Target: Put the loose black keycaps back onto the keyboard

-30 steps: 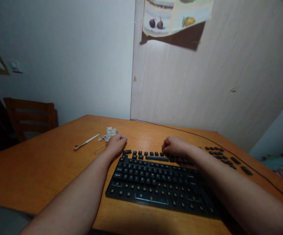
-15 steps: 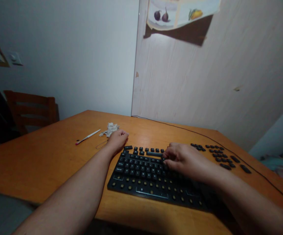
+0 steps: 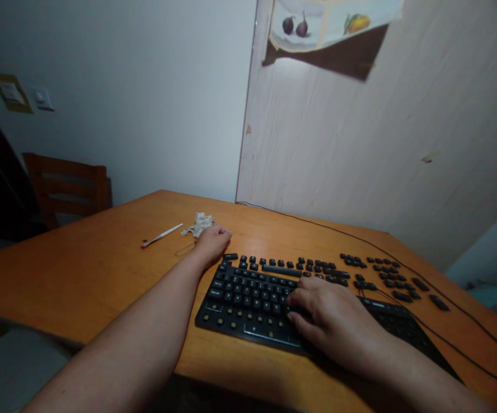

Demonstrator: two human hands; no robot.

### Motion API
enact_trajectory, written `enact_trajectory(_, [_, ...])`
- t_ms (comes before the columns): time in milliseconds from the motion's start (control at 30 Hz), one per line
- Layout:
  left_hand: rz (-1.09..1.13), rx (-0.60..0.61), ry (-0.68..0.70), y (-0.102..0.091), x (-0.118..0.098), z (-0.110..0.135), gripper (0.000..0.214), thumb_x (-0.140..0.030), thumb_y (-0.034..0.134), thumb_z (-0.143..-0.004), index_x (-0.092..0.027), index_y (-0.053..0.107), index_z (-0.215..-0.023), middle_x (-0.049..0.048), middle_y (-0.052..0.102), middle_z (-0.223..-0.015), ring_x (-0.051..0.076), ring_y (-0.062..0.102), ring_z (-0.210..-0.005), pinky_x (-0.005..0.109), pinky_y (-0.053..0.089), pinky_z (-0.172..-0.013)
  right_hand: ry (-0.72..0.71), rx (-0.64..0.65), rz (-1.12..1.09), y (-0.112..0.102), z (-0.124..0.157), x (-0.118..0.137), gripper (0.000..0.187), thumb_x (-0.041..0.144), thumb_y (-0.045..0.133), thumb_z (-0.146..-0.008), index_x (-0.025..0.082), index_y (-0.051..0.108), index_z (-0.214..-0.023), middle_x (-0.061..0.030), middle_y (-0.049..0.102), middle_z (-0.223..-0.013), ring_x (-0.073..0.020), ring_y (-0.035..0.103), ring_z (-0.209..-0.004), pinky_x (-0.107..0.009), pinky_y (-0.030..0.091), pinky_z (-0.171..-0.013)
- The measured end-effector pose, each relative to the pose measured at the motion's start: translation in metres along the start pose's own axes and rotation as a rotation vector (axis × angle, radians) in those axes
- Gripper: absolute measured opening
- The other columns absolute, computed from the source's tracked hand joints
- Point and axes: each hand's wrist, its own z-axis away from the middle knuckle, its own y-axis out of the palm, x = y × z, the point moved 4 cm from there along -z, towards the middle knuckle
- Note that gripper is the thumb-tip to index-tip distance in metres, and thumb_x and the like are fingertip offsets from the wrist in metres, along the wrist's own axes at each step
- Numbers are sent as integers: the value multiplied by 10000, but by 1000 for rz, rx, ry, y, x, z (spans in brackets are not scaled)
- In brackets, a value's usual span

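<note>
Shift: right hand [image 3: 330, 318] drawn back from the far edge of the keyboard [image 3: 248, 298] onto its near rows; left hand [image 3: 214, 241] unmoved at the far-left corner.
Keyboard: black, lying askew near the table's front edge, partly under the right hand.
Right fingers: spread flat across the keys, gripping nothing.
Left fingers: curled into a fist resting on the table, touching the keyboard corner; contents, if any, hidden.
Progress: nearest rows seemingly stripped to pale-dotted sockets, upper rows capped; loose keycaps [image 3: 313, 267] strewn in a line just beyond the far edge.
Surface: orange wooden table [image 3: 80, 275]; crumpled tissue [image 3: 199, 223] and thin white stick [image 3: 162, 235] near the left fist; black cable [image 3: 317, 225] trailing right.
Room: dim; chair [image 3: 65, 183] at left, pale wood panel [image 3: 360, 143] and fruit poster [image 3: 330, 23] behind.
</note>
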Motion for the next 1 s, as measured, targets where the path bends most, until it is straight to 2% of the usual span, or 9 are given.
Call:
enact_trajectory(200, [6,5,16,1,1,-1,202,-359,599,-727,-177,558,-648,7,580,-563,128,492,-523,230,307,-503,-8,-16,51,7,1,1,136,247,547,-887,235,682,-869,-27,613,-850,-181,554,-813,-297,384,-727])
enact_trajectory(433, [-1,2,35,1,4,-3,211,-374,597,-728,-178,562,-658,11,586,-577,128,499,-533,231,314,-503,-32,-29,118,9,4,6,179,238,528,-896,222,652,-768,-24,604,-796,-177,544,-770,-305,359,-691])
enact_trajectory(733, [-13,-8,13,1,3,-1,186,-354,586,-731,-182,554,-669,-8,559,-539,116,461,-482,231,300,-482,-29,-107,265,19,5,14,251,196,504,-900,215,629,-684,-37,608,-729,-179,515,-685,-332,305,-627])
enact_trajectory(1000, [8,-11,16,1,3,-1,194,-359,602,-724,-180,556,-665,0,575,-555,121,492,-511,229,308,-495,5,-90,341,24,7,17,237,163,501,-893,228,674,-744,-41,648,-734,-206,571,-690,-347,362,-641])
